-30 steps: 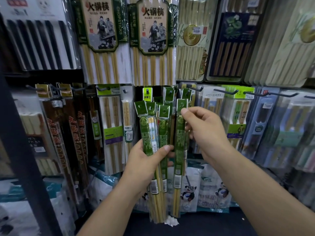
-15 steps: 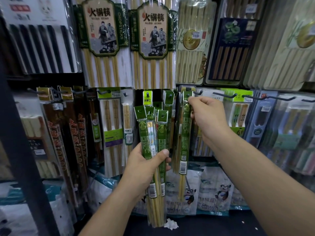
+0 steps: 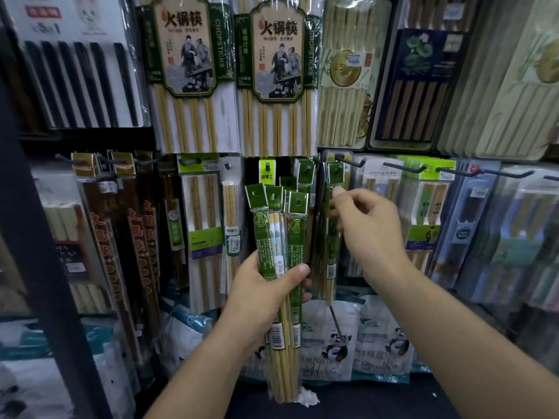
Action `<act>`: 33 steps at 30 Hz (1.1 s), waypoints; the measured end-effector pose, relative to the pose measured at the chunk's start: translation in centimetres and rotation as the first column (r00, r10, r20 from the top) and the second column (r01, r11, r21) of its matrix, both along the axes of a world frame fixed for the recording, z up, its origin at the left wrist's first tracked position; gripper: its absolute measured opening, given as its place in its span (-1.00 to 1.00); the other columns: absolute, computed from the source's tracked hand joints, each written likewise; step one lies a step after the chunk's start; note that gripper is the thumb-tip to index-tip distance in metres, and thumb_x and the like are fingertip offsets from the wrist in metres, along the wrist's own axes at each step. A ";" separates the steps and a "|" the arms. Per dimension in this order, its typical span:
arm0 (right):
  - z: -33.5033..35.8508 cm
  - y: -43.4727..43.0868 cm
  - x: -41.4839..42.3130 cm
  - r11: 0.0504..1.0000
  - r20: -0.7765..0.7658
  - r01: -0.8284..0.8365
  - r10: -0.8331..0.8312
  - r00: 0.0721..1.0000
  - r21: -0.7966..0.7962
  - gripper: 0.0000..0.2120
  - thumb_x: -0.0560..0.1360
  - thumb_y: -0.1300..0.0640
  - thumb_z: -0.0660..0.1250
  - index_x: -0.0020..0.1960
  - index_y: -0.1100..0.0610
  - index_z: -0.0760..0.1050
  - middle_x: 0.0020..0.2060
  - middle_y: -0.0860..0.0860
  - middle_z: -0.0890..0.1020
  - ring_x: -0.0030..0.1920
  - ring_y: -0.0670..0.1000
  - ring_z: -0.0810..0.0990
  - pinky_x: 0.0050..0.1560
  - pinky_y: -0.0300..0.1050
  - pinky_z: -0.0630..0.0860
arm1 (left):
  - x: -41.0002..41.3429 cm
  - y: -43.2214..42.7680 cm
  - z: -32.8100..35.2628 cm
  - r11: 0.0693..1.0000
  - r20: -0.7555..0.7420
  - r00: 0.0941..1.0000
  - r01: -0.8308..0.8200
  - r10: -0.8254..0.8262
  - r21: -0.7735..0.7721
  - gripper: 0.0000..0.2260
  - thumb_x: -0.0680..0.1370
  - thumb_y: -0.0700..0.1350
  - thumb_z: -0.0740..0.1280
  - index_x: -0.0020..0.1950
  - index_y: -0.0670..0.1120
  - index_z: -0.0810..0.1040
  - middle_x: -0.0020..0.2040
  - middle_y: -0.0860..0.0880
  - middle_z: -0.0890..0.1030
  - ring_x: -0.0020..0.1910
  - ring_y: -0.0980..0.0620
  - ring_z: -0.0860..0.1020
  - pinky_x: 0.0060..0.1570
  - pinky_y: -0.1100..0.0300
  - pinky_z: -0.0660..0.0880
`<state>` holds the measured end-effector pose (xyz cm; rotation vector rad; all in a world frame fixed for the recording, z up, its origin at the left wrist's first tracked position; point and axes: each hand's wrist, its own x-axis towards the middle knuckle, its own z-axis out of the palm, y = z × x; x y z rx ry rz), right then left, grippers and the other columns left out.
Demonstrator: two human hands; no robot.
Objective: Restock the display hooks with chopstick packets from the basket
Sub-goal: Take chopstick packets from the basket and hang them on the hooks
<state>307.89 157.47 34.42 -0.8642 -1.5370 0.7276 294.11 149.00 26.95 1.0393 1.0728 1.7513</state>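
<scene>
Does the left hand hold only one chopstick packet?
No, the left hand grips a bundle of at least three green chopstick packets, held upright side by side.

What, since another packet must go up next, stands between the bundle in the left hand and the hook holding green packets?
Nothing visible blocks it. The bundle in the left hand is below and left of the hook; only the right hand sits beside the hung packet there.
</scene>
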 end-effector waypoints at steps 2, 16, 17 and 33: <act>-0.6 -1.3 -0.4 0.990 0.065 -0.144 0.144 0.987 0.000 -0.76 0.59 -0.06 0.35 -0.15 0.05 0.64 -0.26 0.04 0.64 -0.32 -0.12 0.57 -0.26 -0.31 0.52 | 0.2 -0.1 0.1 1.000 -0.007 1.000 0.023 -0.023 0.015 -0.77 0.50 -0.30 0.50 0.10 -0.12 0.60 -0.12 -0.22 0.72 -0.22 -0.13 0.70 -0.22 0.06 0.65; -0.9 -1.0 -0.9 0.975 -0.170 -0.189 0.167 0.971 -0.121 -0.84 0.59 0.10 0.39 -0.17 0.03 0.63 -0.40 -0.11 0.56 -0.37 -0.17 0.53 -0.37 -0.31 0.43 | 0.1 0.1 -0.3 0.998 -0.010 0.998 -0.055 0.056 0.038 -0.89 0.52 -0.12 0.50 0.00 0.06 0.68 -0.05 -0.03 0.76 -0.07 -0.01 0.74 -0.17 0.15 0.67; -0.5 -0.8 -0.7 0.980 -0.185 -0.167 0.145 0.972 -0.109 -0.84 0.59 0.09 0.38 -0.17 0.03 0.63 -0.40 -0.11 0.55 -0.37 -0.16 0.52 -0.34 -0.29 0.44 | 0.0 0.2 -0.4 0.997 0.014 0.997 -0.073 0.073 0.026 -0.89 0.53 -0.14 0.50 0.02 0.02 0.65 -0.09 -0.04 0.76 -0.11 -0.01 0.74 -0.22 0.17 0.66; 2.5 2.4 -0.5 0.999 -0.152 0.037 -0.039 0.988 -0.015 -0.72 0.60 0.12 0.35 -0.26 0.19 0.52 -0.45 -0.01 0.41 -0.43 -0.09 0.34 -0.44 -0.39 0.40 | -0.5 0.2 -0.5 0.999 0.014 0.999 -0.038 0.038 -0.039 -0.79 0.52 -0.17 0.51 -0.21 0.14 0.68 -0.21 -0.17 0.70 -0.17 -0.15 0.71 -0.16 -0.05 0.69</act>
